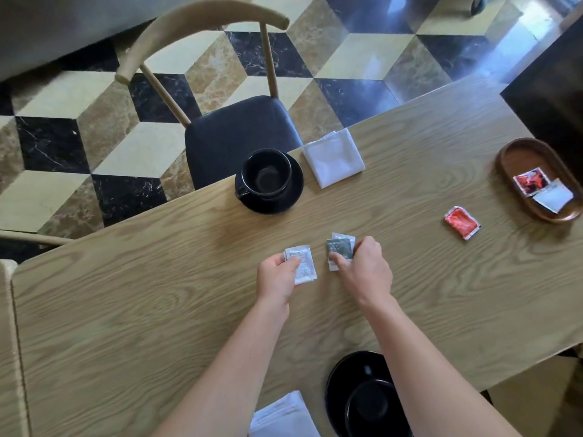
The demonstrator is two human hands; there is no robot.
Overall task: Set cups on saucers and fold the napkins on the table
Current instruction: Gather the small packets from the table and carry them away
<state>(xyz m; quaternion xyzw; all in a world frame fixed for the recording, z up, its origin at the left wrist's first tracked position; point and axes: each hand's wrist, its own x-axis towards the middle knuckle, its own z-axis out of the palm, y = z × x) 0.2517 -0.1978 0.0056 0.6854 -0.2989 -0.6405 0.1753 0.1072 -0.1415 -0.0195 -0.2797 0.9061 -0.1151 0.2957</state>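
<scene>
A black cup (266, 173) stands on a black saucer (291, 197) at the table's far edge, with a folded white napkin (334, 157) just right of it. A second black cup (369, 408) sits on its saucer (340, 376) at the near edge, partly hidden by my right forearm, beside another folded white napkin (284, 417). My left hand (276, 277) pinches white sachets (303, 263) at mid-table. My right hand (362, 268) grips a small stack of grey and white sachets (339, 247).
A red sachet (462, 222) lies loose on the wooden table (126, 310). An oval wooden tray (517, 159) at the far right holds a red and a white sachet. A chair with a dark seat (233, 134) stands beyond the far edge.
</scene>
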